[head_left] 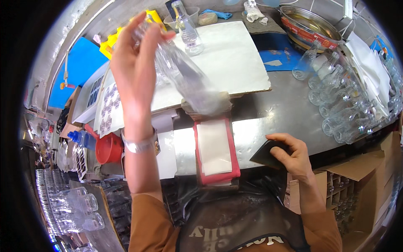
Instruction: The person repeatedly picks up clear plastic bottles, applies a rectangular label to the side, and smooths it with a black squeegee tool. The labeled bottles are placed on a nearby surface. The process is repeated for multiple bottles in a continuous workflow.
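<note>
My left hand (pixel 136 63) is raised and closed around the neck of a clear glass bottle (pixel 184 75). The bottle is tilted, its base pointing down to the right, and motion blurs it. Its base end is by a worn brownish block (pixel 206 106); whether they touch I cannot tell. In front of that block is a red-covered pad (pixel 236 161) with white sheets (pixel 215 147) on it. Low on the right, my right hand (pixel 291 153) grips a thin dark flat piece (pixel 266 155) between thumb and fingers. Another clear bottle (pixel 191 40) stands on the white board (pixel 235 54).
Several clear bottles (pixel 344 113) crowd the right of the metal table (pixel 289 105). A round metal pan (pixel 312 27) sits behind them. On the left are a red pot (pixel 110 149) and printed sheets (pixel 110 105). A divided cardboard box (pixel 373 180) lies lower right; more bottles (pixel 79 210) lower left.
</note>
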Motion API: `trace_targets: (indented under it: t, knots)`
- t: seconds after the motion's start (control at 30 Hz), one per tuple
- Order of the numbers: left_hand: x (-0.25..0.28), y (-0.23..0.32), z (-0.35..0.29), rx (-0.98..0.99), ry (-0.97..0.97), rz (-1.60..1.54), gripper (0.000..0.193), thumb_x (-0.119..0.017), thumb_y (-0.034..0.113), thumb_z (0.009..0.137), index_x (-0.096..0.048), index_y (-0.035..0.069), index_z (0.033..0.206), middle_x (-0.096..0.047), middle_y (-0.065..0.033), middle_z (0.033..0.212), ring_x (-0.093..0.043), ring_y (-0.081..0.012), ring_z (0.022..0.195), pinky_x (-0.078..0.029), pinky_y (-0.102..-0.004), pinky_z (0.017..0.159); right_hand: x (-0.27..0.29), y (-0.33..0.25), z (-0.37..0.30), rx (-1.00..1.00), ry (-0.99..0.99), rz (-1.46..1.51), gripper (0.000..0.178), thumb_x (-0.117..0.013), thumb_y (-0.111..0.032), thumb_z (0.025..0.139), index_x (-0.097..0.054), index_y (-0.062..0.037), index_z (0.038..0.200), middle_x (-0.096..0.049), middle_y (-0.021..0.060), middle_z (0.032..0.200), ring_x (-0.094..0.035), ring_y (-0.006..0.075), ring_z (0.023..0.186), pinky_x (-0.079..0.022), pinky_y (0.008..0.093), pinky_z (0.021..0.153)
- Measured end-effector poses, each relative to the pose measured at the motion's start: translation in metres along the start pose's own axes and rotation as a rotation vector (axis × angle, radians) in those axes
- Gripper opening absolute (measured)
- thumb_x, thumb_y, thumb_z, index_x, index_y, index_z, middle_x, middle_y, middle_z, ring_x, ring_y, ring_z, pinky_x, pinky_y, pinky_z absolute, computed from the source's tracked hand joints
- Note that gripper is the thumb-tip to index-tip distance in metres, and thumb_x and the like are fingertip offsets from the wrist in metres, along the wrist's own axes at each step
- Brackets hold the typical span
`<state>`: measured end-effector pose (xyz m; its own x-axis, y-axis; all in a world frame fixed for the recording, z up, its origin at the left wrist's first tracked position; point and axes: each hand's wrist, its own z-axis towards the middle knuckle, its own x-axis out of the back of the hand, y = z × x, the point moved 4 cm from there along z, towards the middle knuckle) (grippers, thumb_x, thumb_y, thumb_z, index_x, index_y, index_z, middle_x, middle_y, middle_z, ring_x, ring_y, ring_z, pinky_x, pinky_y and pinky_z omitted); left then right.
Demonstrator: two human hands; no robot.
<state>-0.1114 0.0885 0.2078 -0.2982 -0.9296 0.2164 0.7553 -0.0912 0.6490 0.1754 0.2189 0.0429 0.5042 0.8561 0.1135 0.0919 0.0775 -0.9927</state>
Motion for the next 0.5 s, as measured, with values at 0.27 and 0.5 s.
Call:
trace_targets:
  t: [0.27, 0.5]
  knots:
    - [-0.02, -0.153, 0.064, 0.021, -0.07, 0.25, 0.048, -0.065, 0.026, 0.1, -0.055, -0.002, 0.138, -0.074, -0.0156, 0.11, -0.07, -0.0182, 0.107, -0.051, -0.0263, 0.095, 0.07, 0.036, 0.037, 0.018, 0.271, 0.002, 0.026, -0.055, -0.022, 0.1, -0.07, -0.0016, 0.094, -0.062, 0.0, 0.073, -0.054, 0.006, 0.067, -0.041, 0.0221, 0.06]
    - [-0.026, -0.164, 0.078, 0.057, -0.023, 0.405, 0.064, -0.07, 0.036, 0.095, -0.05, 0.0, 0.144, -0.071, -0.0195, 0.119, -0.068, -0.0208, 0.111, -0.051, -0.0286, 0.092, 0.18, -0.063, 0.193, 0.665, 0.976, -1.101, 0.033, -0.064, -0.031, 0.094, -0.067, -0.0061, 0.114, -0.072, 0.0152, 0.107, -0.07, 0.031, 0.095, -0.054, 0.0411, 0.084]
